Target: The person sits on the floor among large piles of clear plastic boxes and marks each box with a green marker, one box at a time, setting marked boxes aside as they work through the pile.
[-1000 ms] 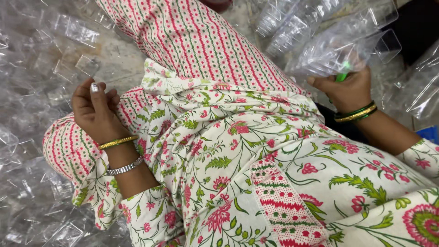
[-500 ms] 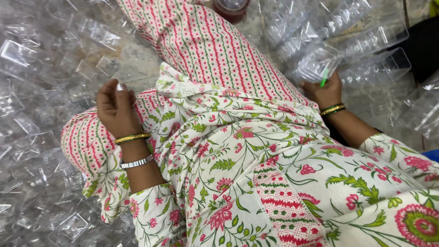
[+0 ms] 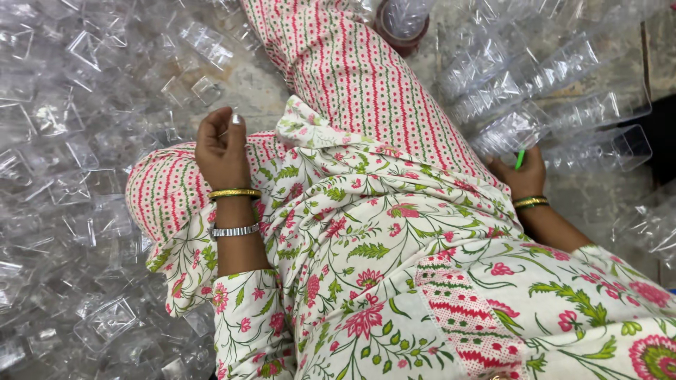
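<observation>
Seated among loose clear trays, we rest our left hand loosely curled and empty on the knee, while our right hand grips a green stick beside the nested tray stack, probably to steady it.

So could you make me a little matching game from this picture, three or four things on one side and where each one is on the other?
Things:
1. left hand
2. right hand
3. green stick
4. brown round tub

Places:
A. at the top edge, beyond the striped leg
B. resting on the striped knee
C. poking up from the right hand
D. down among clear plastic trays, beside the thigh

Pairs: 1-B, 2-D, 3-C, 4-A
</observation>
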Demonstrator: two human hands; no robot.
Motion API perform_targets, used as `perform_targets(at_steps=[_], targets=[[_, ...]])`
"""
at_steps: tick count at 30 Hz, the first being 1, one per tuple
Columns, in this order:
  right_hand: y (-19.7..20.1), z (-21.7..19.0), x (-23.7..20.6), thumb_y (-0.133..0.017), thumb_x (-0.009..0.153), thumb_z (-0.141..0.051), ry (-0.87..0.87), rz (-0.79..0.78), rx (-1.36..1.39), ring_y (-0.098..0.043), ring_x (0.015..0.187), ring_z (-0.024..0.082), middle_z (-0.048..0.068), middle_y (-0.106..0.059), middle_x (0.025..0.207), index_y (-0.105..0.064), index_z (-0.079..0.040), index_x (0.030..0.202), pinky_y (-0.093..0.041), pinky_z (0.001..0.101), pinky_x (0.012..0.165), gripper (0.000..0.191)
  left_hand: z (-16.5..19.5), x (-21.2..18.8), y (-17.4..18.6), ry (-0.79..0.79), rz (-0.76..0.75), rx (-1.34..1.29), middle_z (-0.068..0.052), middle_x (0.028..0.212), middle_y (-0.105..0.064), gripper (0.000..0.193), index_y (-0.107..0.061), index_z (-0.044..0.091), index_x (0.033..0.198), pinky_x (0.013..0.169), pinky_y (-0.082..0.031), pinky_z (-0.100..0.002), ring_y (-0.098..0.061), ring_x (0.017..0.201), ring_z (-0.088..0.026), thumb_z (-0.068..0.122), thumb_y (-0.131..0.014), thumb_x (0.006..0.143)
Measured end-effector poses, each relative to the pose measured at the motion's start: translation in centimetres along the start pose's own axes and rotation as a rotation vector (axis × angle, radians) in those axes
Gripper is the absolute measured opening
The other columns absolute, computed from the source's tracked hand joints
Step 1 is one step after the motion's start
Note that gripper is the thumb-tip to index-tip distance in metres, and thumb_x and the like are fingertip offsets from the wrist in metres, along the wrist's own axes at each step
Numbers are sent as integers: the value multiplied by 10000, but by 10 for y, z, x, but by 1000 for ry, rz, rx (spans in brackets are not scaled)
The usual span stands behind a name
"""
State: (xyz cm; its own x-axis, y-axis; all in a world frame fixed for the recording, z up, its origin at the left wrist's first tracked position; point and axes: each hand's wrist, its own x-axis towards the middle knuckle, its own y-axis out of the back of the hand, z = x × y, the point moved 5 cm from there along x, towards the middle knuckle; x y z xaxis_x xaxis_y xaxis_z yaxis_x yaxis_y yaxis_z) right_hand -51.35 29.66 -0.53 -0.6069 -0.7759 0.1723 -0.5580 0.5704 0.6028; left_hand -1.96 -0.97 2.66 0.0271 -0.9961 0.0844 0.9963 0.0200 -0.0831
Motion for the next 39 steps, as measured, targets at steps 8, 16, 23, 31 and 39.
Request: perform_targets(at_steps=[8, 16, 23, 31, 39], targets=[[43, -31, -45, -745, 1032, -127, -413, -33, 130, -558, 745, 139, 123, -695, 1004, -686, 32, 1214, -431, 304, 643, 249, 5, 1, -1, 34, -16, 68, -69, 1129, -716, 279, -659, -12, 1222, 787, -554, -205, -649, 886, -55, 140, -727, 998], [-15, -227, 35, -534, 1133, -217, -231, -341, 731, -509, 517, 140, 144, -678, 824, -629, 7, 1100, -392, 290, 459, 246, 10, 0, -2, 50, -11, 76, -71, 1136, -716, 276, -661, -13, 1212, 792, -565, -213, -662, 885, -62, 146, -721, 995], [-233, -339, 124, -546, 1070, -331, -307, -866, 969, -682, 879, 194, 73, -680, 1029, -675, -87, 1257, -669, 440, 692, 334, 25, -9, -4, -44, 41, 305, -68, 1114, -694, 249, -687, 31, 1189, 777, -590, -255, -683, 944, -113, 110, -727, 956], [-401, -315, 152, -582, 1020, -444, -165, -614, 495, -569, 831, 168, 11, -672, 1094, -691, -201, 1342, -537, 411, 603, 418, 48, 67, 85, -262, 271, 894, -75, 1255, -672, 343, -680, 90, 1187, 1234, -364, -528, -577, 1300, -334, 250, -831, 924], [-402, -303, 163, -532, 995, -454, -308, -702, 461, -589, 1077, 236, 15, -599, 1248, -615, -266, 1374, -627, 479, 765, 431, 44, 133, 179, 679, 645, 1158, -95, 1702, -109, 971, -192, 405, 1619, 1095, -307, -753, -56, 1531, -600, 547, -792, 869]])
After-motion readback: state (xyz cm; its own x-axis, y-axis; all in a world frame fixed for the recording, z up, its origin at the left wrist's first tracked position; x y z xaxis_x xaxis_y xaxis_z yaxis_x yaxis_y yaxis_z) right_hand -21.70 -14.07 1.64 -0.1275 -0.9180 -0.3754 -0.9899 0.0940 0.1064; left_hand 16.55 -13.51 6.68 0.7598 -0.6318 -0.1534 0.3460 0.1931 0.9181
